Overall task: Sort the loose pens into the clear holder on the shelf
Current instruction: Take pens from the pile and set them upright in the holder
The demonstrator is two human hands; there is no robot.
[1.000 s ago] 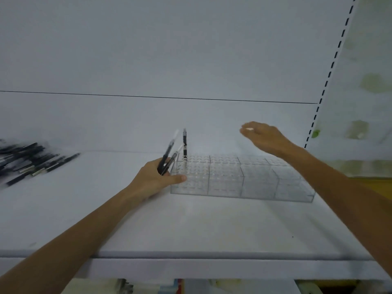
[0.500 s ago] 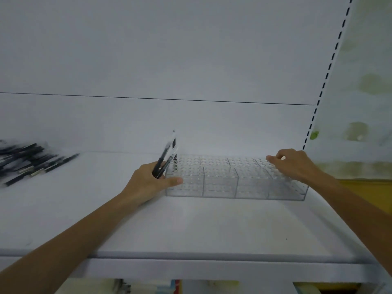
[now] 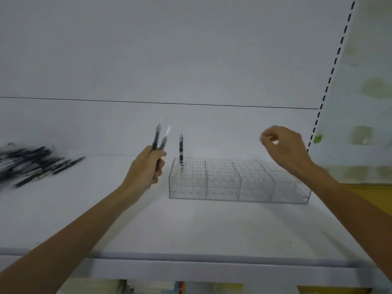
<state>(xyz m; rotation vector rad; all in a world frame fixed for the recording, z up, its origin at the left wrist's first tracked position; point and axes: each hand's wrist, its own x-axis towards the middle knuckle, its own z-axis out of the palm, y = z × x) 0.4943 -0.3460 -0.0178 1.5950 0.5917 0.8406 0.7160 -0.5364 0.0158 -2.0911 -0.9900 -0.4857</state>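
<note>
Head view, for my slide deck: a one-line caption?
Left hand grips two pens; one pen stands in the clear holder.

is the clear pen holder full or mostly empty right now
Mostly empty. Only one black pen stands upright, in the back-left corner of the clear holder; every other slot shows clear. The left hand holds more pens.

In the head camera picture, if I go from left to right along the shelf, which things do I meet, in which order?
Pile of loose pens → left hand holding pens → single pen standing upright in the holder's left end → clear holder → right hand, raised above the holder's right part.
</note>
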